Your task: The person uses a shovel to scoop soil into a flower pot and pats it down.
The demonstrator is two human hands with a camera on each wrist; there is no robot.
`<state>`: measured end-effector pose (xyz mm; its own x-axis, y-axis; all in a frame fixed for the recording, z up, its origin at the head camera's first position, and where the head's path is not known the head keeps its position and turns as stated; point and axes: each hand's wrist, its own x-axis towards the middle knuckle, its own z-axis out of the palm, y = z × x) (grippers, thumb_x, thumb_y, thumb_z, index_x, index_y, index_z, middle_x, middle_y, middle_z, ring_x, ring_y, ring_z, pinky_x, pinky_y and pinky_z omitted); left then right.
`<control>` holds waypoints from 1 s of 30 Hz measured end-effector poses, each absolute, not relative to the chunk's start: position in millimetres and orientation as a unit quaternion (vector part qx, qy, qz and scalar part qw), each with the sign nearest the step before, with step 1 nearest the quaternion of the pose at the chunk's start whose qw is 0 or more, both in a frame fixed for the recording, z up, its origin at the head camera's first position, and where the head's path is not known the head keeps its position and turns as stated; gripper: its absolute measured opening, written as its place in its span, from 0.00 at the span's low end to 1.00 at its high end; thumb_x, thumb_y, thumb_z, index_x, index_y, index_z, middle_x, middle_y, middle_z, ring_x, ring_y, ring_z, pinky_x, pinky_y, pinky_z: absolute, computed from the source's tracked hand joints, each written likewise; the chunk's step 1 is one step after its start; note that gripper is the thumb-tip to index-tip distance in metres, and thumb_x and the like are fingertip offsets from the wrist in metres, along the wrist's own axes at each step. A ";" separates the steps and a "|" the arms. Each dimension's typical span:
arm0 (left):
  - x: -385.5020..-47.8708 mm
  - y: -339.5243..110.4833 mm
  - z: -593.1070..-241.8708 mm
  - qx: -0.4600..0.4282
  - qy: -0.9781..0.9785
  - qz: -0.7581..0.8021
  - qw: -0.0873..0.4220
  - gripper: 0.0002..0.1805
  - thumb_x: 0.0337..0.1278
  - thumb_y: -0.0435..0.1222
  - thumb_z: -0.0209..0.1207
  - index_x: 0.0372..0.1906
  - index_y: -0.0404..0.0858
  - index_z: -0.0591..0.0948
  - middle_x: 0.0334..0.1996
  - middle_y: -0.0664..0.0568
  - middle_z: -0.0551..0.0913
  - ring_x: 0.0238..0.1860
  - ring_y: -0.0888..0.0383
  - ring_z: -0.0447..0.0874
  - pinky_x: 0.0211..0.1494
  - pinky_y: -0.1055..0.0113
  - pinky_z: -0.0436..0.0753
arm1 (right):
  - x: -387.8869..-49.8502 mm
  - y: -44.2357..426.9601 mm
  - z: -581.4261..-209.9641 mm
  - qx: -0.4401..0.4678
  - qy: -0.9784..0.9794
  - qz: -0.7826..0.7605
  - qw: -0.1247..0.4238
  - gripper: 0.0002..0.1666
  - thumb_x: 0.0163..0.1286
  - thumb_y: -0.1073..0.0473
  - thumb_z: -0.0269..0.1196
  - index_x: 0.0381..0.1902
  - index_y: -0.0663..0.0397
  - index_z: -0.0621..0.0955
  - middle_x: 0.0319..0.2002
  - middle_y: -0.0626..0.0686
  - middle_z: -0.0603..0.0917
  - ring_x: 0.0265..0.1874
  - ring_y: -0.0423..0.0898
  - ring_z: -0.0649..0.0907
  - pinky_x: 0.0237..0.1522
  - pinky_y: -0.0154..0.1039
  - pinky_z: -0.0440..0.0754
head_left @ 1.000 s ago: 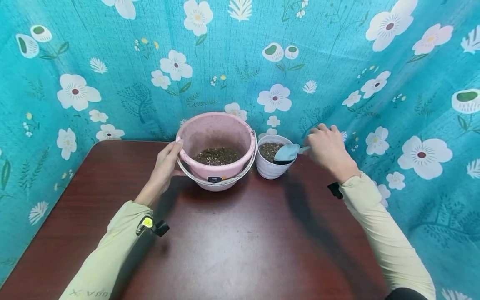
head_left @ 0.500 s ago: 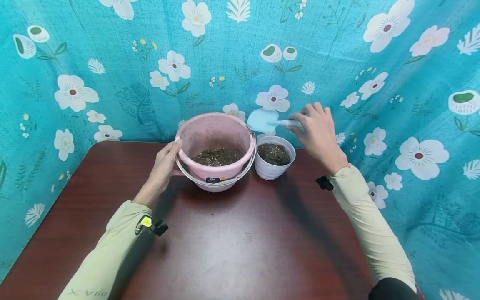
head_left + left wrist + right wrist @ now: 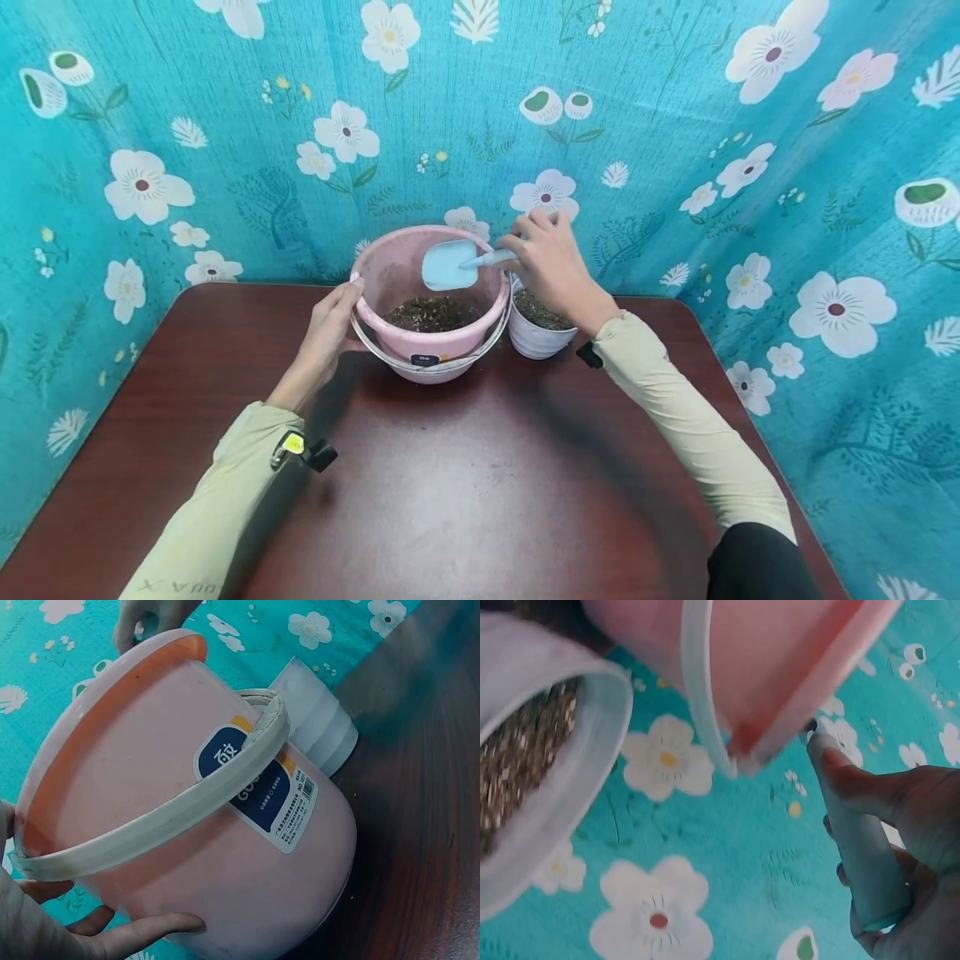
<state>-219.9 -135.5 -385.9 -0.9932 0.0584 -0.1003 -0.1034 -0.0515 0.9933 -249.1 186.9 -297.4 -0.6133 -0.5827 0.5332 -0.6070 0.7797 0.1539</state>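
Note:
A pink bucket with dark soil inside stands near the back of the table. My left hand grips its left rim, with a finger lying along the outer wall in the left wrist view. My right hand holds a light blue hand trowel by its handle. The trowel's blade is over the bucket's opening, above the soil; no soil shows on it. Below my right hand, a white pot of soil stands close to the bucket's right side, partly covered by that hand.
The bucket's white carrying handle hangs down across its front. A dark reddish-brown table lies under everything. Directly behind hangs a turquoise flowered curtain, which also runs down the right side.
My right hand lifts the trowel out of the white pot and carries it left, over the bucket. The left hand stays on the bucket's rim.

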 end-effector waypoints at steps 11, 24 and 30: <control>-219.0 -133.6 -387.3 -0.017 0.688 0.723 0.057 0.35 0.78 0.54 0.50 0.76 0.35 0.68 0.57 0.40 0.72 0.45 0.61 0.80 0.32 0.64 0.90 | -265.3 178.6 -319.0 0.415 -0.878 0.141 0.191 0.15 0.75 0.61 0.67 0.58 0.55 0.86 0.52 0.58 0.80 0.52 0.55 0.75 0.56 0.58 0.65; -219.6 -139.0 -380.4 -0.009 0.725 0.687 0.059 0.38 0.78 0.57 0.49 0.81 0.40 0.63 0.70 0.38 0.69 0.59 0.51 0.77 0.51 0.59 0.91 | -261.8 211.1 -328.8 0.368 -0.900 0.150 0.180 0.24 0.78 0.52 0.65 0.69 0.46 0.80 0.70 0.60 0.74 0.72 0.57 0.70 0.71 0.65 0.61; -224.3 -152.1 -378.0 0.069 0.850 0.522 -0.034 0.40 0.78 0.55 0.51 0.85 0.48 0.55 0.80 0.36 0.60 0.79 0.38 0.59 0.79 0.36 0.63 | -256.5 222.6 -329.2 0.347 -0.910 0.142 0.179 0.32 0.78 0.49 0.64 0.76 0.45 0.74 0.77 0.59 0.67 0.77 0.58 0.65 0.75 0.66 0.57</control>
